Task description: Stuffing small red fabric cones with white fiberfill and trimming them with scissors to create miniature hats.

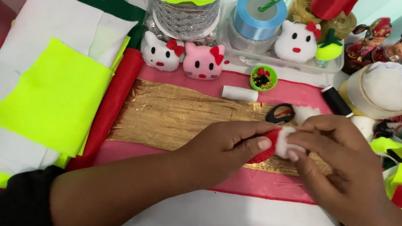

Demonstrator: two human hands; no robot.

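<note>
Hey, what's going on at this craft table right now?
A person is working with both hands over a gold cloth. The left hand pinches a small red felt piece, and the right hand presses a tuft of white stuffing against it. Black-handled scissors lie just behind the hands. Two stuffed cat heads, one white and one pink, sit further back, with neon yellow felt stacked to the left.

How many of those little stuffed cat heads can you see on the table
3. A white cat head with red bow and a pink cat head sit side by side behind the gold fabric; another white one sits in the clear tray. More may be hidden behind the spools.
</note>
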